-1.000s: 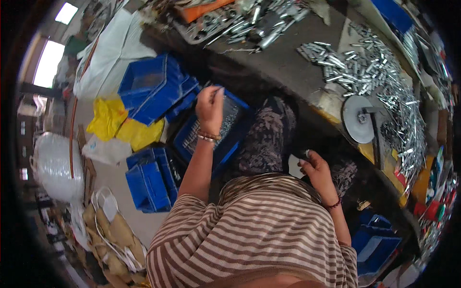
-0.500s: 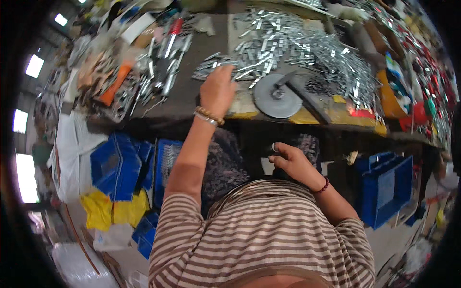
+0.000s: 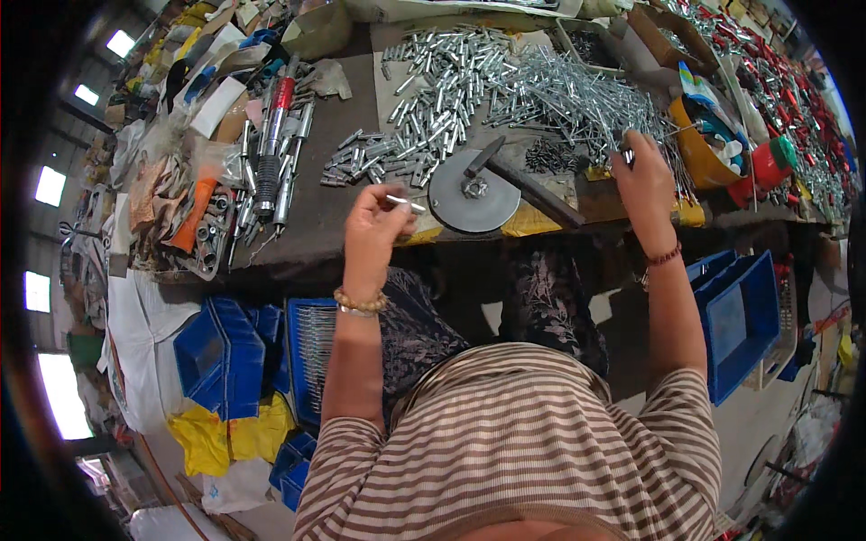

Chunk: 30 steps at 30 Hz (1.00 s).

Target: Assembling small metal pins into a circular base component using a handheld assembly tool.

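Note:
My left hand [image 3: 372, 230] is over the bench's front edge, pinching a short silver metal tube [image 3: 406, 204] between thumb and fingers. A small heap of similar metal tubes [image 3: 370, 160] lies just beyond it. My right hand [image 3: 646, 185] is at the near side of a pile of thin metal rods [image 3: 595, 95], its fingers curled; what they hold, if anything, is hidden. Between my hands sits a round grey metal plate [image 3: 469, 206] with a small metal block [image 3: 474, 187] at its middle. A hammer [image 3: 532, 191] lies across the plate's right side.
Small dark parts [image 3: 552, 156] lie beyond the hammer. A yellow container [image 3: 708, 149] and a red bottle [image 3: 762, 171] stand right. Tools, including an orange-handled one [image 3: 194, 216], crowd the left. Blue bins [image 3: 221, 352] sit below the bench on the left, another blue bin [image 3: 741, 316] on the right.
My left hand has drawn back from the small tube heap with a metal tube in it. My right hand has risen from my lap to the rods at the right.

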### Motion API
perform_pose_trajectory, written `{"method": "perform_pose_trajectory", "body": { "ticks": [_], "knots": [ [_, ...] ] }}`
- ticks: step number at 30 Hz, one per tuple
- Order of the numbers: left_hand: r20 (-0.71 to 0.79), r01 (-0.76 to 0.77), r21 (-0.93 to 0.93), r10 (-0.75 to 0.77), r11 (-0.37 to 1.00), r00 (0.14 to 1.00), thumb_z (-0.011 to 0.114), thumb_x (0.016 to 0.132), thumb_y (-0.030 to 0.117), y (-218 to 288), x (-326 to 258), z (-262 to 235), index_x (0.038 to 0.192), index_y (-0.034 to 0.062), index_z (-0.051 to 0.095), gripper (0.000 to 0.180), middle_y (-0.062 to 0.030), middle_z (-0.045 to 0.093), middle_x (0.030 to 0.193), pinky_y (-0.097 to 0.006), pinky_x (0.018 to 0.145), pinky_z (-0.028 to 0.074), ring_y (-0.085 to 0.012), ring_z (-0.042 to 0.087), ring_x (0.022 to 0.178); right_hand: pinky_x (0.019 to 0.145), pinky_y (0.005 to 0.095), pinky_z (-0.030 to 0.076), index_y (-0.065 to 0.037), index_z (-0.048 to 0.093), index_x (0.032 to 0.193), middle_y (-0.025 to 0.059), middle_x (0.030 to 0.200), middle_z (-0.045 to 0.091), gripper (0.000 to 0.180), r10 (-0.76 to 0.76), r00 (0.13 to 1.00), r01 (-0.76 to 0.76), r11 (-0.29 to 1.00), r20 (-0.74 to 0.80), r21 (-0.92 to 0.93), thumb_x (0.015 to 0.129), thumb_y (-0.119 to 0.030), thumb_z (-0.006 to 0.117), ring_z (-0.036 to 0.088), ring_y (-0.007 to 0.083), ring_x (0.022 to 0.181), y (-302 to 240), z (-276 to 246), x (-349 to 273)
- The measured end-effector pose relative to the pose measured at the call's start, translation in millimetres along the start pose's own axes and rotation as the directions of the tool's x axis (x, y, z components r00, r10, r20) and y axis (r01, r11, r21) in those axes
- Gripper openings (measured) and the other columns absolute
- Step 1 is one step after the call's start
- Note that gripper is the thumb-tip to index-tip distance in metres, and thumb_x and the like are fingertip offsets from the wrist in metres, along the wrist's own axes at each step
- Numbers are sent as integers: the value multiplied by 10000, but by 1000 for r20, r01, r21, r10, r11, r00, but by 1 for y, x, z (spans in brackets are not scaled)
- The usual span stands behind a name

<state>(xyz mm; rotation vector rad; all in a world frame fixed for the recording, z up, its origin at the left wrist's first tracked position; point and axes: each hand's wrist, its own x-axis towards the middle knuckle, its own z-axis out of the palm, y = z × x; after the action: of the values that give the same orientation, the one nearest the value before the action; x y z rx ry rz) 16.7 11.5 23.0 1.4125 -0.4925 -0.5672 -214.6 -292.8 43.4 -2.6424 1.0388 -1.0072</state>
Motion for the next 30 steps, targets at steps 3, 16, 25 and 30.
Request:
{"method": "perform_pose_trajectory", "body": {
  "ticks": [3,16,25,30],
  "knots": [
    [92,20,-13,-19,1000,996,679,962,67,-1,-9,15,1147,26,640,193,-49,705,962,-218,704,567,-80,680,830,768,504,538,-94,570,1194,126,1136,672,347,14,999,-18,994,-44,-104,882,-161,708,677,391,955,4,24,23],
    [120,-220,411,187,885,975,717,885,36,-6,-10,29,1010,4,709,129,-39,673,923,-276,684,504,-126,644,780,800,493,535,-74,616,1176,153,1099,684,292,63,991,-46,989,121,-140,897,-124,686,671,403,957,14,18,5],
    [242,-424,691,365,585,899,773,838,128,-2,-10,33,923,56,750,114,-80,646,917,-353,764,514,-262,653,873,743,441,517,-56,657,901,93,890,615,133,-408,880,331,894,243,303,787,-67,724,636,321,899,-97,0,-36],
    [254,-478,690,435,544,864,775,834,131,-6,-12,29,930,63,744,121,-77,642,920,-363,771,510,-269,646,879,758,425,521,-76,669,873,72,876,596,138,-480,839,395,862,259,317,760,-77,749,627,300,901,-110,16,-44]
  ]
}}
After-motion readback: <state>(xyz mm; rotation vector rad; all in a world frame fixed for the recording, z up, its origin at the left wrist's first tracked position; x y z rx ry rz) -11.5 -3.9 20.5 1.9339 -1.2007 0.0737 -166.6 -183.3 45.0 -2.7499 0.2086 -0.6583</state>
